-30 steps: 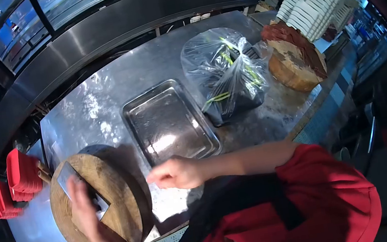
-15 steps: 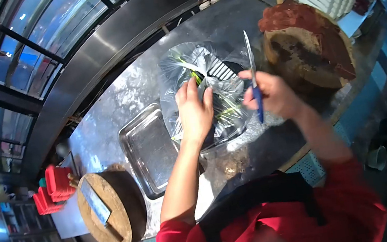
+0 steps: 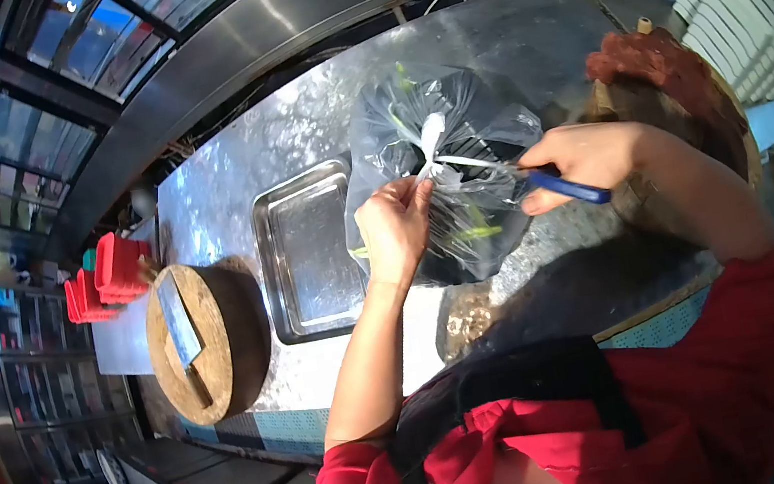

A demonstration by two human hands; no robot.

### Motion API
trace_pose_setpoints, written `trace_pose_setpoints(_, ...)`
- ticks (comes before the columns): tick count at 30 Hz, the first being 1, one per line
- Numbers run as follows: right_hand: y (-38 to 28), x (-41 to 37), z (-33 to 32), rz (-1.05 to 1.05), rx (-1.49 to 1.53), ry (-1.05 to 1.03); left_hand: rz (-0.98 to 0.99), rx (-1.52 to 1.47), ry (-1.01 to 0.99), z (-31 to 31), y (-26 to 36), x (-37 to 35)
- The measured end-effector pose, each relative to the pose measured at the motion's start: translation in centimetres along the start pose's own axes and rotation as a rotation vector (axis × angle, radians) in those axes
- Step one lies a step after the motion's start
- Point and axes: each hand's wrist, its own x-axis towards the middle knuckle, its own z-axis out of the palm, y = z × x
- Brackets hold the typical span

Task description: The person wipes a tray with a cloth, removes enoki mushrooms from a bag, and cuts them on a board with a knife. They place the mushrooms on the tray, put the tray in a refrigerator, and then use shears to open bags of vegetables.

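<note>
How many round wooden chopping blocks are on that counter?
2: left block under a cleaver; right block, partly behind the person's arm. Others may be hidden.

Knife [image 3: 560, 185] now sideways at bag knot [image 3: 437, 167]

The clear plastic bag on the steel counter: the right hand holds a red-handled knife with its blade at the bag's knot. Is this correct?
Not quite. The head view shows a blue handle, not a red one. The right hand holds the blue-handled knife with its blade at the knot of the clear plastic bag.
</note>
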Motion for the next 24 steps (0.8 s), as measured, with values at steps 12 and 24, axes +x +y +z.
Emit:
trace_pose_setpoints(12, -2.0, 2.5, 2.9, 0.176, 0.644, -0.183, 0.231, 0.15, 0.137, -1.2, -0.5, -2.1)
trace_pose_setpoints(24, -5.2, 2.6, 0.9, 0.106, 0.61, 0.285, 0.386, -0.108, 0.026, -2.8, -5.5, -4.6)
